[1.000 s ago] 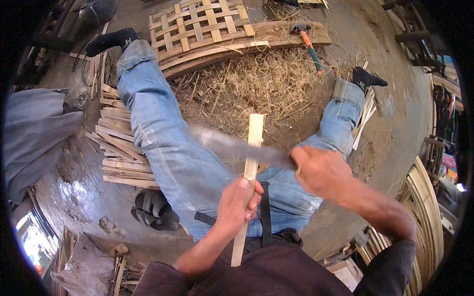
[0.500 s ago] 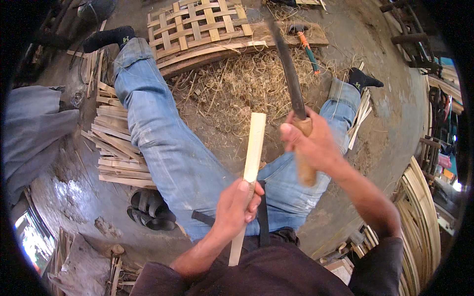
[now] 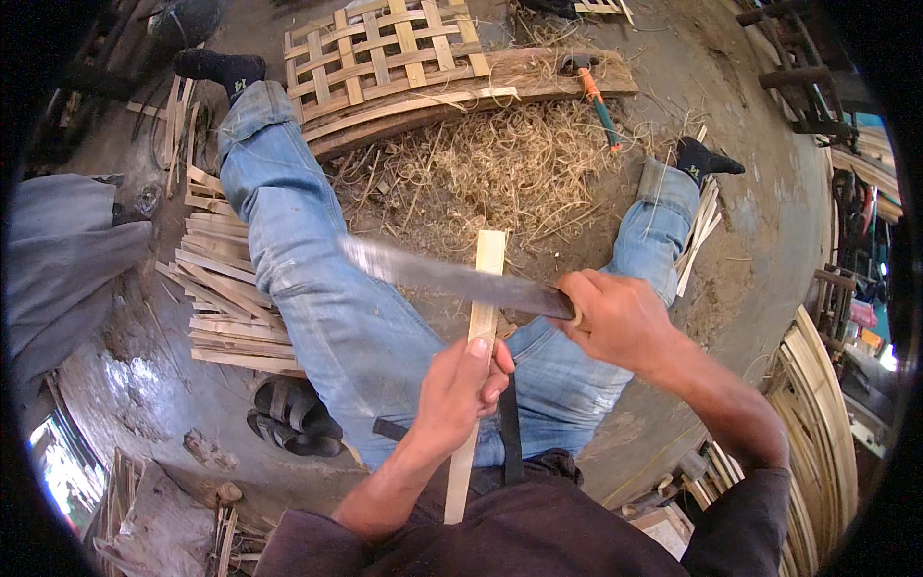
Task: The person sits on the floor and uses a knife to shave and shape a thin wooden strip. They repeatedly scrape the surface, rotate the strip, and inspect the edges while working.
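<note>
I see my left hand [image 3: 460, 389] closed round the slat [image 3: 478, 337], upright between my knees; my right hand [image 3: 615, 317] clenches the knife [image 3: 452, 279] lying across it. The slat looks light, stiff, splintery; I'd hold it mid-length, below the blade

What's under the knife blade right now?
The long blade lies across the upright bamboo slat, which the left hand grips lower down. Beneath are the jeans-clad left leg and straw shavings. The blade hides the contact point.
</note>
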Motion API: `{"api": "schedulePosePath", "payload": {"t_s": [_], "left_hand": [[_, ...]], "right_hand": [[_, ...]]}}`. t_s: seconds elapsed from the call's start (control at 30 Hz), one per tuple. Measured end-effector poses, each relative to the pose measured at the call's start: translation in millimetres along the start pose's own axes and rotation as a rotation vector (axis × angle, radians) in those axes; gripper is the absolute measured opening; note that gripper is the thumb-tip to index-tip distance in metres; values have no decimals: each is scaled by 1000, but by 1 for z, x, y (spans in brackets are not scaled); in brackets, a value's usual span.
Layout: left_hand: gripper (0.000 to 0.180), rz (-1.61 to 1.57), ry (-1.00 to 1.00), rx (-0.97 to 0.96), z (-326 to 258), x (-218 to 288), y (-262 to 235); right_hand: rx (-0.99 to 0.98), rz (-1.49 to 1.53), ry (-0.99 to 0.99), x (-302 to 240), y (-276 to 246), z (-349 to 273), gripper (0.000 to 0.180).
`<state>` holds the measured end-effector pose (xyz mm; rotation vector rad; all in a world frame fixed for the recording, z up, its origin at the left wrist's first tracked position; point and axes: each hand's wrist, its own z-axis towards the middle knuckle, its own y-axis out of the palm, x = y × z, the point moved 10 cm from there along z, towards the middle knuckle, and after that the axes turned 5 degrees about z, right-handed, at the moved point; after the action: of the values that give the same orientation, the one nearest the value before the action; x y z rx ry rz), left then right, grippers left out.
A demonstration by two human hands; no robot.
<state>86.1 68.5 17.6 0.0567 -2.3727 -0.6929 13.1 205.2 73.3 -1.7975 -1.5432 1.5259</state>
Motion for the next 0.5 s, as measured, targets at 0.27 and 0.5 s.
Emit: {"api": "schedulePosePath", "payload": {"t_s": [0.27,0.5], "left_hand": [[42,-4,37,-17,-16,12,1],[40,23,51,4,-13,9,-1]], "right_hand": [[298,3,259,92,-63,11,8],[283,-190,11,43,-37,-2,14]]}}
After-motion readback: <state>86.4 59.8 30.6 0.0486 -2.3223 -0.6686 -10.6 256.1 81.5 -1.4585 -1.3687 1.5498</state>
